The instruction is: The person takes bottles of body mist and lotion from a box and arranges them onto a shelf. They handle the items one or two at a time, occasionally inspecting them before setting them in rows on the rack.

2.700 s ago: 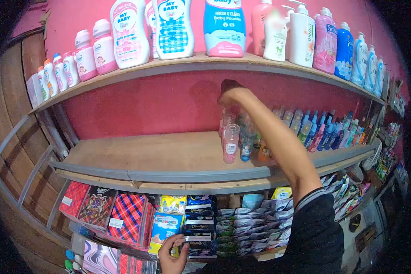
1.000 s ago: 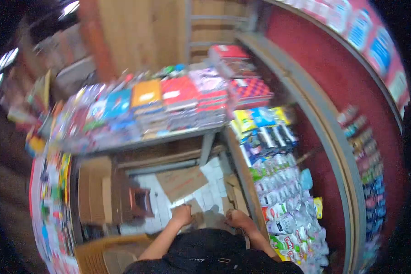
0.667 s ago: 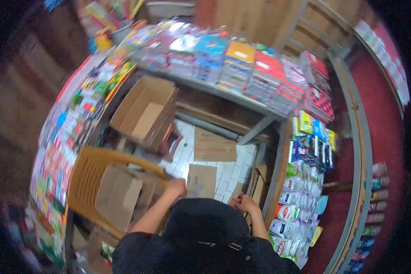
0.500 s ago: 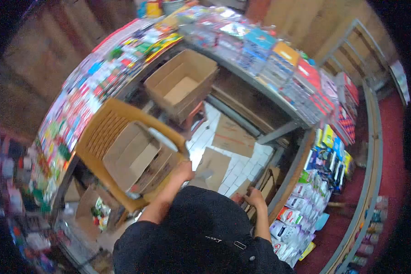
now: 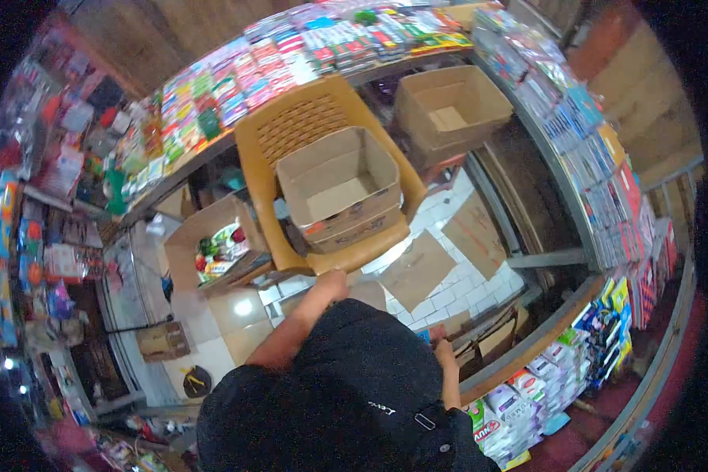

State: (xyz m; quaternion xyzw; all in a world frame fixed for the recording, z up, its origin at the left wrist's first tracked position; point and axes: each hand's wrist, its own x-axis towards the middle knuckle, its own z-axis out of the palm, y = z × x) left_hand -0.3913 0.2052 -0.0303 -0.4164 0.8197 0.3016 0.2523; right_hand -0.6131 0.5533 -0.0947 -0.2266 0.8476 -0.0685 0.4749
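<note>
My left hand [image 5: 336,286] is closed, close to the front edge of a tan plastic chair [image 5: 291,130]; what its fingers hold, if anything, is hidden. An open cardboard box [image 5: 291,185] rests on the chair's seat. Low by my right side, my right hand [image 5: 444,349] is closed at a small blue thing [image 5: 425,336], mostly hidden by my black-clothed body. Near that hand stand brown cardboard pieces [image 5: 492,342] and packets in white and purple wrapping [image 5: 527,393].
Another open box [image 5: 480,102] stands behind the chair. A carton [image 5: 185,244] with colourful packets inside is on the left. Flattened cardboard [image 5: 421,271] lies on the white tiled floor [image 5: 456,295]. Counters stacked with goods [image 5: 244,86] curve around me. A dark round object [image 5: 197,381] lies lower left.
My view has turned left, so the chair and boxes appear farther right and more of the left side shows. A blue thing now shows at my right hand.
</note>
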